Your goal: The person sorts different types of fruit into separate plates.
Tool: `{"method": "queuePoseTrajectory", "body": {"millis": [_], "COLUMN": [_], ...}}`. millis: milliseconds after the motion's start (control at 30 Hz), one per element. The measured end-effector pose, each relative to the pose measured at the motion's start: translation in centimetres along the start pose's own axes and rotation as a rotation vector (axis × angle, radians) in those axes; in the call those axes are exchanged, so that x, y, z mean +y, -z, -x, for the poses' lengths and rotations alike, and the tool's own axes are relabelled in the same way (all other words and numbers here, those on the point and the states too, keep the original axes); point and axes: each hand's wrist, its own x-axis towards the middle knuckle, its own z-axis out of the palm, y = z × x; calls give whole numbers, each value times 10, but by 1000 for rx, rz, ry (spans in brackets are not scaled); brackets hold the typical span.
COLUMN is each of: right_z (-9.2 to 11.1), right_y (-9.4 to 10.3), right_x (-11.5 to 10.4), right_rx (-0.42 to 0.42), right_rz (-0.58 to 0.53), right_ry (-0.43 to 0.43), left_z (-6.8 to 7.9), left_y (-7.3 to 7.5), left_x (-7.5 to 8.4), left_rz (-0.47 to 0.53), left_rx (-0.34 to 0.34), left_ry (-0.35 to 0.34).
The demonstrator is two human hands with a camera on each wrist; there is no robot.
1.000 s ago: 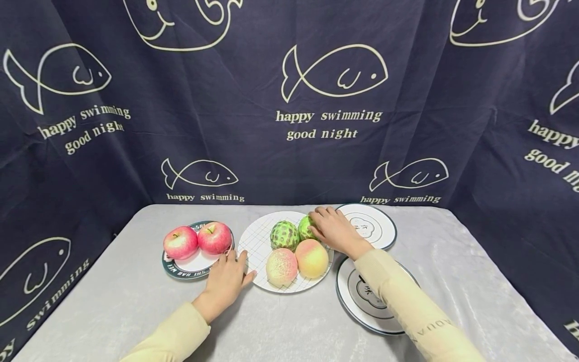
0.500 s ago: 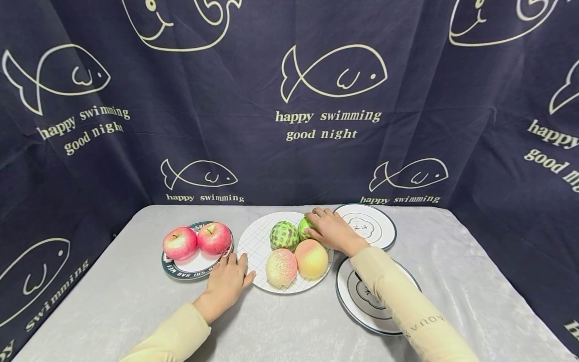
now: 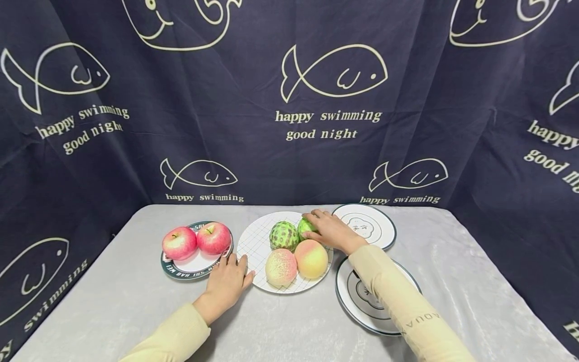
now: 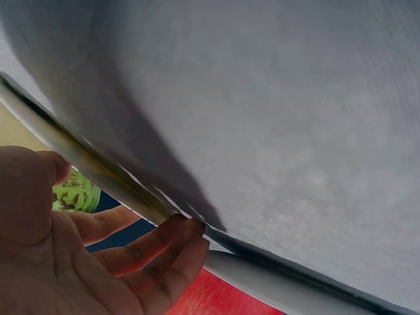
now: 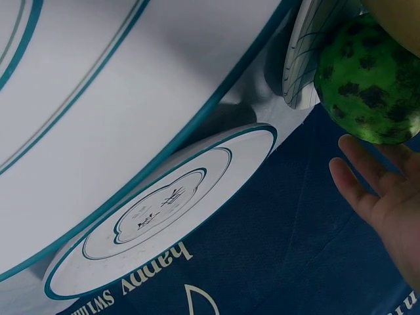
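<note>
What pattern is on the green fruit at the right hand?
Dark blotches on green; that fruit shows best in the right wrist view.

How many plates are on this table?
4: a dark-rimmed plate under the apples, a grid-patterned plate in the middle, and at right a far plate and a near plate partly covered by the right sleeve. Any stacked beneath would be hidden.

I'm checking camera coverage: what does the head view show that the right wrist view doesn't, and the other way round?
Only the head view: both apples on their plate, the left hand and the other green fruit.

Only the right wrist view: the palm side of the right hand.

Both: that hand, the green fruit at its fingers, the gridded plate, two teal-rimmed plates beside it, and the dark blue curtain.
</note>
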Motion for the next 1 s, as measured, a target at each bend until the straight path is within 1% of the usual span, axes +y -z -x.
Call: {"method": "queuePoseTrajectory", "body": {"millis": [333,600,700,833,1000], "right_z": [-4,-9,-9,-8,-8], "right_y": [0,-1,0,-1,-2], "right_x": [3,6,5,6,8], "right_rx": [-65,-105,-110,-100,-101], "right_rz": [-89,-131,-151,-172,-184], "right_ry": [-11,-51,-60,-46,-39], "left_z": [0,0,0,1,1], "left_y": [-1,-1,-1,-3,-5], "left_x": [0,1,1,1,0], "left_rz": [-5,-8,-16,-25,-33], "left_rx": [-2,-2,-4,12,13], "left_ry": [4,7,8,2,-1]}}
